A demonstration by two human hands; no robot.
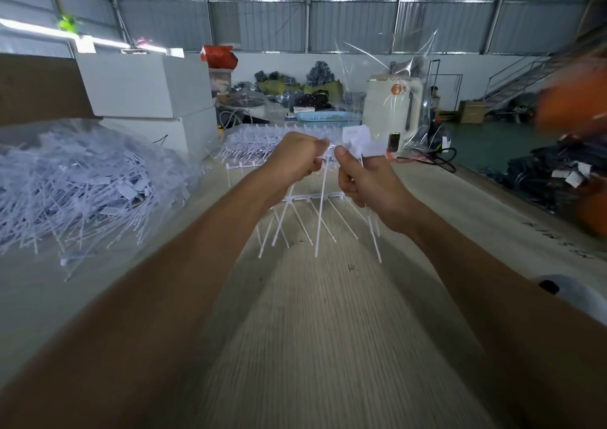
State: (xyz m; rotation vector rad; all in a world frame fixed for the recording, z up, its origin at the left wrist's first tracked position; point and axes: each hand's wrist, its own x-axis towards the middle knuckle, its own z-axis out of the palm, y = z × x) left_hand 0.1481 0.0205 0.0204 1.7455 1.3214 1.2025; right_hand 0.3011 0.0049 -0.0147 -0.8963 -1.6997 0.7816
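Both hands are held up above the wooden table [312, 330], close together, almost knuckle to knuckle. The left hand [295, 161] is closed, its fingers curled in, and its thumb and forefinger pinch the top end of a strip of plastic ties [315, 196]. The right hand [364, 184], just beside it, is closed too. Its thumb presses down at the same spot, and its other fingers curl round some of the thin white stems. What exactly sits between the two thumbs is too blurred to make out.

The strip hangs below and between the hands, clear of the table. Its white cross-bar runs from under the left wrist to under the right palm, and the ties fan out from it toward the person like the teeth of a comb. One longer tie drops straight down from the pinch point, crossing the bar.

Just past the right thumb lie a few white paper tags [356, 133], and beyond them stands a crumpled clear bag [394, 83]. Ahead of the left hand, more strips of ties [249, 147] lie in rows on the table. Well off to the left of that hand spreads a big heap of loose ties [82, 185], with white boxes [144, 83] stacked behind it. A blue basket [328, 119] sits farther back, beyond both hands.
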